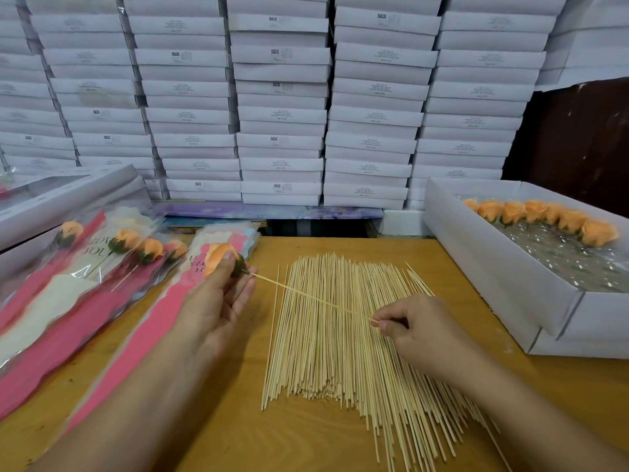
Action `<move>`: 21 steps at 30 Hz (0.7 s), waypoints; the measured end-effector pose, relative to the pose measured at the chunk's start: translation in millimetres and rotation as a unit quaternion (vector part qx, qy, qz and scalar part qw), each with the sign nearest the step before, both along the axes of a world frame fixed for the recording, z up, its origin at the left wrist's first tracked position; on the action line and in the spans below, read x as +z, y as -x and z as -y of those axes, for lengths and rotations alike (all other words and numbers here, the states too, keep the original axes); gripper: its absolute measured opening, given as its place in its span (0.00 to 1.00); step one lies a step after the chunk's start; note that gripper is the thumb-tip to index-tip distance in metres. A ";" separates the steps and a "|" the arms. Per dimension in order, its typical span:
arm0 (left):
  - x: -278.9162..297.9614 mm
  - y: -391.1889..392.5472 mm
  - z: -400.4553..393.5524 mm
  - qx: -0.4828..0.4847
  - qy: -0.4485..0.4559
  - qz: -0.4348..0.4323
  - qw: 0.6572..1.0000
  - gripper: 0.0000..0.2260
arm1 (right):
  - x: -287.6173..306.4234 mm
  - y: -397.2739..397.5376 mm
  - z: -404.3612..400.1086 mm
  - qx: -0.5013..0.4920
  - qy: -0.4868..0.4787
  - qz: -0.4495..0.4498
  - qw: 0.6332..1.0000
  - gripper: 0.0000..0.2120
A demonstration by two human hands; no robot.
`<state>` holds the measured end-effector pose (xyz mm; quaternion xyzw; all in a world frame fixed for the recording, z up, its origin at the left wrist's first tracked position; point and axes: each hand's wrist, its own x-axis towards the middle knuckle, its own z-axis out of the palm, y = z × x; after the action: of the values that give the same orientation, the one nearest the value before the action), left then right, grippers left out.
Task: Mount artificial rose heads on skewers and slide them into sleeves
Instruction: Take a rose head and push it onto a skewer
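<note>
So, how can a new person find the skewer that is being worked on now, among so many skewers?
Look at the wooden table, where a big heap of skewers lies. One skewer is raised above that heap, slanting across it. Unlike the others, it has an orange rose head at its far end, held by the left hand, while the right hand pinches its near end.

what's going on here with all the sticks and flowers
A person is putting an orange rose head onto a skewer. The left hand grips the rose; the right hand pinches the skewer's far end. Finished sleeved roses lie on the left; loose skewers cover the table.
</note>
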<state>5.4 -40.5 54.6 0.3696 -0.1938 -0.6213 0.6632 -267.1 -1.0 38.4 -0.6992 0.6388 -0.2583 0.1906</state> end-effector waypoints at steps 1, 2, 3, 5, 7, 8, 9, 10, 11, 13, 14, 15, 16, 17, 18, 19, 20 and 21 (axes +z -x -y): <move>-0.1 0.0 0.2 0.000 0.000 0.000 1.000 0.09 | -0.1 -0.2 0.1 -0.001 0.001 -0.002 1.000 0.09; -0.3 -0.1 0.2 0.000 0.001 0.000 1.000 0.09 | -0.4 -0.1 0.4 -0.001 0.002 -0.003 1.000 0.10; -0.3 -0.2 0.2 -0.001 0.001 0.000 1.000 0.09 | -0.9 0.0 0.6 -0.001 0.004 -0.004 1.000 0.10; -0.5 -0.4 0.1 -0.001 0.003 0.001 1.000 0.10 | -1.6 0.3 0.8 0.000 0.008 -0.004 1.000 0.10; -0.8 0.0 0.1 0.001 0.003 0.003 1.000 0.10 | -1.5 0.1 0.5 0.003 0.012 -0.005 1.000 0.10; -0.8 0.3 0.1 0.002 0.002 0.004 1.000 0.10 | -1.3 -0.2 -0.2 0.004 0.013 -0.005 1.000 0.10; -0.9 0.7 0.1 0.003 0.002 0.005 1.000 0.10 | -1.1 -0.6 -0.7 0.004 0.013 -0.005 1.000 0.10; -1.0 1.1 0.2 0.002 0.002 0.006 1.000 0.10 | -0.9 -1.0 -1.2 0.004 0.013 -0.007 1.000 0.10; -1.0 1.4 0.0 0.001 0.002 0.007 1.000 0.10 | -0.8 -1.2 -1.8 0.004 0.013 -0.009 1.000 0.10; -1.1 1.7 -0.3 0.000 0.002 0.006 1.000 0.10 | -1.1 -1.7 -1.9 0.004 0.013 -0.015 1.000 0.10; -1.2 1.9 -0.5 0.000 0.001 0.006 1.000 0.10 | -1.3 -1.9 -2.0 0.004 0.015 -0.018 1.000 0.10; -1.1 2.1 -0.7 0.000 0.000 0.005 1.000 0.10 | -0.8 -2.3 -2.3 0.005 0.017 -0.017 1.000 0.10; -0.8 2.6 -0.9 0.000 -0.001 0.005 1.000 0.09 | -0.1 -3.1 -3.0 0.006 0.017 -0.014 1.000 0.10; -0.5 2.9 -1.2 0.000 -0.002 0.003 1.000 0.09 | 0.6 -4.0 -4.1 0.008 0.016 -0.010 1.000 0.10; -0.2 3.2 -1.2 0.001 -0.002 0.001 1.000 0.09 | 1.3 -5.2 -5.6 0.009 0.012 -0.007 1.000 0.10; 0.1 3.3 -1.3 0.001 -0.002 0.000 1.000 0.09 | 2.0 -6.5 -7.2 0.012 0.007 -0.006 1.000 0.10; 0.3 3.2 -1.5 0.002 -0.001 -0.001 1.000 0.08 | 2.3 -7.3 -8.4 0.015 0.004 -0.007 1.000 0.10; 0.5 3.0 -1.8 0.002 0.000 -0.001 1.000 0.08 | 2.4 -7.6 -9.0 0.017 0.004 -0.006 1.000 0.11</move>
<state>2.4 -38.7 55.1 0.3695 -0.1920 -0.6206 0.6645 -259.5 8.0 40.8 -0.7125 0.6267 -0.2532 0.1886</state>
